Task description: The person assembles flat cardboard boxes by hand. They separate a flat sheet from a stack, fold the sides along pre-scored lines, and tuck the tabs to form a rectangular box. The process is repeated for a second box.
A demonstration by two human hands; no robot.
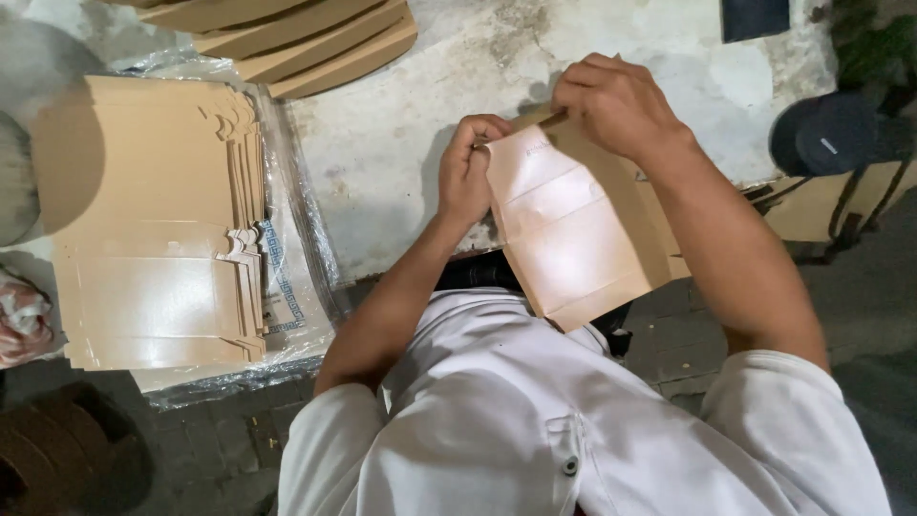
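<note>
Left hand [465,172]: fingers pinching cardboard box blank [573,229] top edge | right hand [616,103]: fingers curled, gripping same edge | flat blanks stack [158,220] well left.

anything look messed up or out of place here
Nothing stands out. Both hands, left hand and right hand, grip the top edge of a flat tan cardboard carton blank. The stack of tan die-cut cardboard blanks lies neatly on clear plastic wrap.

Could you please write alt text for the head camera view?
Both hands, left hand and right hand, grip the top edge of a flat tan cardboard box blank. A stack of similar blanks lies on plastic wrap to the left.
</note>
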